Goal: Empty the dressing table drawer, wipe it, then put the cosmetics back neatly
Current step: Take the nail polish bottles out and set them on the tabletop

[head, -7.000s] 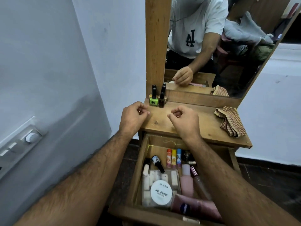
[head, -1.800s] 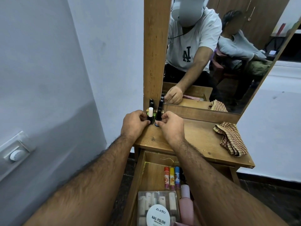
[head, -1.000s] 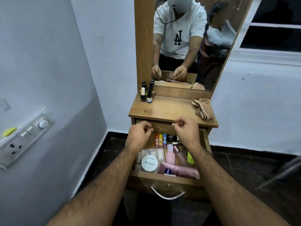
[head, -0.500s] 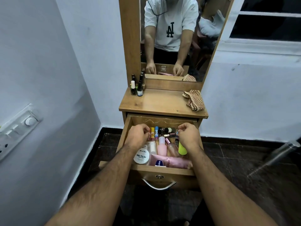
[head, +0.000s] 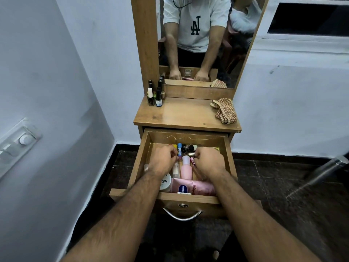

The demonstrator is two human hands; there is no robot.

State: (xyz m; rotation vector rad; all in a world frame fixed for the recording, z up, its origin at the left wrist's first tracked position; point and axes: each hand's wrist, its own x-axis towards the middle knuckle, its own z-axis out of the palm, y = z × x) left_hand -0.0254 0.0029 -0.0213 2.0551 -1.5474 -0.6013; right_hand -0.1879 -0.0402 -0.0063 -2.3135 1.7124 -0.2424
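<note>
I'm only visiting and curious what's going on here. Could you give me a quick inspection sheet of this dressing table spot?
Surface: wooden tabletop, drawer pulled open below.
Job's things: small bottles stand at the tabletop's back left; pink bottle, round tub and pink tube lie in the drawer.
Clutter: checked cloth crumpled on the tabletop's right.
Hands: left hand and right hand reach into the drawer, fingers curled among small items; what they hold is hidden.
Cables: nothing seen.
Surroundings: mirror, wall switch panel, dark floor.
</note>
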